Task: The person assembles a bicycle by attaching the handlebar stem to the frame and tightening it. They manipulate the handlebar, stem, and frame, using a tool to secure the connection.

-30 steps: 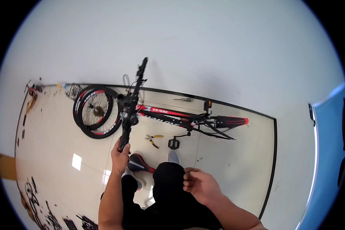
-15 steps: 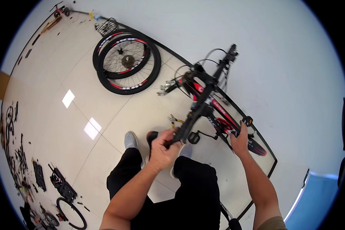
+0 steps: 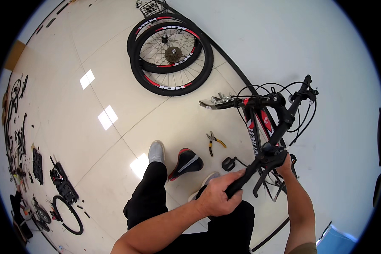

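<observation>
A black, red and white bicycle frame [image 3: 254,135] without wheels leans along the wall at my right. Its black handlebar [image 3: 280,132] slants toward me, with cables looping at the far end. My left hand [image 3: 219,194] is wrapped round the near handlebar grip [image 3: 241,183]. Beyond it, a brake lever [image 3: 262,178] partly covers my right hand [image 3: 286,166], which is closed at the frame's rear part; most of its fingers are hidden. A black pedal [image 3: 229,164] shows beside the handlebar. Near my feet lie a black and red saddle [image 3: 187,164] and yellow-handled pliers [image 3: 214,142].
Two overlapping bicycle wheels [image 3: 173,89] lie on the tiled floor ahead, with a black wire basket [image 3: 153,8] behind them. At the left are a black tool case [image 3: 64,183], a loose tyre [image 3: 77,224] and scattered parts. A dark skirting strip [image 3: 230,63] edges the wall.
The bicycle frame has turned, and its handlebar has come nearer and to the right, with both hands moving along. The saddle and pliers have come into fuller view as the view shifted.
</observation>
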`<control>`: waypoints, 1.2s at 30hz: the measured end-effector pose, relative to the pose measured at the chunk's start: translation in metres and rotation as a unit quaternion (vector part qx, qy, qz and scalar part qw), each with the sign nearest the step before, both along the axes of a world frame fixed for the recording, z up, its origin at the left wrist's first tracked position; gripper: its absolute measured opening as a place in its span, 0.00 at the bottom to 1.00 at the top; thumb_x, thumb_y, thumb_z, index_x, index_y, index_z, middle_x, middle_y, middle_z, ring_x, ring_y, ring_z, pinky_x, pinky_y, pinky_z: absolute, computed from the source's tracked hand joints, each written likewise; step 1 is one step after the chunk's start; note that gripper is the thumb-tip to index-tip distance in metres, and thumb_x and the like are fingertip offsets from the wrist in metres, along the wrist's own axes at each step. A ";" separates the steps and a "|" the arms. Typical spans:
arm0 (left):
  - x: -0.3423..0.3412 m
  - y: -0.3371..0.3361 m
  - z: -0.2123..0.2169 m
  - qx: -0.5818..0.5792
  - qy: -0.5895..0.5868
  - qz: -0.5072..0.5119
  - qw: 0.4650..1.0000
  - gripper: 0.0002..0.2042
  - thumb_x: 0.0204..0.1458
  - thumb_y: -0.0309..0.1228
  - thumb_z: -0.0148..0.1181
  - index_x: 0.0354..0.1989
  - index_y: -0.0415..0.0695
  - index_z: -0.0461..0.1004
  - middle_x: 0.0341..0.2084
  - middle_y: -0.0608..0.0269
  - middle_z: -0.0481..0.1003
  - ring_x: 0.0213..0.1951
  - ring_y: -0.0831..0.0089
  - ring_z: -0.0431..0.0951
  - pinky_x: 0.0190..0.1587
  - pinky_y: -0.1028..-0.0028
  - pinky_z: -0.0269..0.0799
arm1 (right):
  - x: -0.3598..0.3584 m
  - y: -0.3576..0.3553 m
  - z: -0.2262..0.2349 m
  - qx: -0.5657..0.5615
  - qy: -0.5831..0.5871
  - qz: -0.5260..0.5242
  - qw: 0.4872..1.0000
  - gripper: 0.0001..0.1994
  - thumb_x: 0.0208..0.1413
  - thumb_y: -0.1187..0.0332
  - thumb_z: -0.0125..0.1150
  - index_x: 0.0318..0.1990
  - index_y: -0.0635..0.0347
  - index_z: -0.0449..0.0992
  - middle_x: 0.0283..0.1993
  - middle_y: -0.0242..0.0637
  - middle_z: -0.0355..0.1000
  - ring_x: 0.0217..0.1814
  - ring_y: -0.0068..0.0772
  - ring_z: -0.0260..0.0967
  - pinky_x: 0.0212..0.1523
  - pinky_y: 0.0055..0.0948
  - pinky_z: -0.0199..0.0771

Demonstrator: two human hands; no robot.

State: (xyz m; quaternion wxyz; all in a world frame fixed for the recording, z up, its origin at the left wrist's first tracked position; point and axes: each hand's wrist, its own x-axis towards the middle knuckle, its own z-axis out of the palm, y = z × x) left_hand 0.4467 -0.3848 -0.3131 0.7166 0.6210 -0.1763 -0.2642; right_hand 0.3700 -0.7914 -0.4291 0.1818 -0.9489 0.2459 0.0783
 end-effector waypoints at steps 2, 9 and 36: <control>-0.002 0.001 -0.002 -0.029 -0.025 0.019 0.999 0.26 0.49 0.19 0.62 0.59 0.30 0.71 0.33 0.56 0.76 0.30 0.75 0.75 0.35 0.77 0.71 | 0.001 0.015 0.012 0.066 -0.062 0.042 0.995 0.14 0.57 0.63 0.66 0.47 0.60 0.80 0.40 0.51 0.81 0.46 0.57 0.79 0.45 0.41 0.78; 0.012 0.021 0.014 -0.044 0.011 0.050 0.998 0.25 0.51 0.19 0.62 0.60 0.31 0.71 0.28 0.67 0.74 0.27 0.83 0.71 0.34 0.80 0.68 | 0.032 0.065 0.020 0.008 -0.003 -0.060 0.998 0.14 0.50 0.64 0.69 0.43 0.59 0.79 0.36 0.46 0.81 0.42 0.54 0.79 0.43 0.44 0.78; 0.069 0.100 0.000 -0.072 0.163 0.078 0.981 0.09 0.58 0.27 0.65 0.42 0.34 0.76 0.28 0.50 0.79 0.15 0.82 0.66 0.15 0.84 0.55 | 0.033 0.085 0.025 -0.093 0.055 -0.040 0.993 0.18 0.51 0.60 0.67 0.48 0.54 0.77 0.35 0.48 0.80 0.41 0.55 0.79 0.46 0.48 0.78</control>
